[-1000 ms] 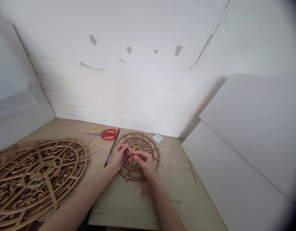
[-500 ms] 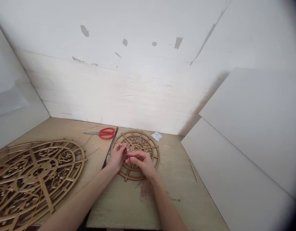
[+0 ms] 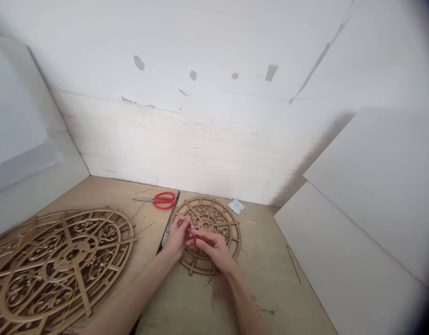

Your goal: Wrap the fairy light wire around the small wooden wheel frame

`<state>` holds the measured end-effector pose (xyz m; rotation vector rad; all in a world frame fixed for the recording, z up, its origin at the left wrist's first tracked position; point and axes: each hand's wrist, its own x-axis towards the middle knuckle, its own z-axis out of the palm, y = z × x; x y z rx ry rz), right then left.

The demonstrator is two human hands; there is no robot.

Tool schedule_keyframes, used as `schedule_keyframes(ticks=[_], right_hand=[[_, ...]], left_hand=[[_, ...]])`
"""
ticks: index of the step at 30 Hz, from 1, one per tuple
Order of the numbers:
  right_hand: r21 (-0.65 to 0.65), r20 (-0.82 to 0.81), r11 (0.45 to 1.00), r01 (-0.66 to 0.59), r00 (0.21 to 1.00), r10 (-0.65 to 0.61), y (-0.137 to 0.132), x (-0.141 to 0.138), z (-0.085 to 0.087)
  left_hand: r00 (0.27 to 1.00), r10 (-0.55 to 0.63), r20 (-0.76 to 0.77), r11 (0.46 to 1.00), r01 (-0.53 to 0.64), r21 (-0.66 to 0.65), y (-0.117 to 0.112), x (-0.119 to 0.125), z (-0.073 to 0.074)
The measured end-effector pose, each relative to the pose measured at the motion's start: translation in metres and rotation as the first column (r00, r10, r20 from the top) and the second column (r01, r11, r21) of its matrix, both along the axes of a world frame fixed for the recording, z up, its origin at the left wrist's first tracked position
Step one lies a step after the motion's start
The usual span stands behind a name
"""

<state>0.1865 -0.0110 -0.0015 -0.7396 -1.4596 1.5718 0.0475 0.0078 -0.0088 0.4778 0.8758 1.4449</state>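
My left hand (image 3: pixel 177 234) and my right hand (image 3: pixel 211 246) meet over a small round laser-cut wooden disc (image 3: pixel 219 221) that lies flat on the table. Both hands pinch a tiny pink and red object (image 3: pixel 192 226) between their fingertips, just above the disc's left half. It is too small to name. Both forearms reach in from the bottom edge.
A large ornate wooden fretwork disc (image 3: pixel 61 260) with thin wires on it lies at the left. Red-handled scissors (image 3: pixel 160 200) rest near the back wall. A small white packet (image 3: pixel 236 205) sits behind the small disc. White boards (image 3: pixel 357 223) lean at the right.
The hands have stayed together over the small disc, with only slight finger movement. The camera view has shifted a little, moving everything slightly right and down.
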Motion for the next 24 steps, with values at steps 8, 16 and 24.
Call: schedule_keyframes(ticks=[8, 16, 24], right_hand=[[0.001, -0.03, 0.996, 0.088, 0.996, -0.088, 0.0021, 0.0014, -0.0062], [0.004, -0.098, 1.0, 0.0, 0.995, 0.0, -0.0009, -0.003, 0.0011], [0.05, -0.09, 0.999, 0.009, 0.996, -0.005, 0.0005, -0.0012, 0.0007]], left_hand=[[0.999, 0.031, -0.031, 0.999, -0.03, 0.037, -0.0035, -0.0008, 0.0068], [0.999, -0.026, -0.03, 0.998, 0.027, 0.048, -0.0002, -0.0039, 0.0082], [0.998, -0.062, -0.028, 0.994, 0.065, 0.086, 0.0007, -0.0063, 0.0081]])
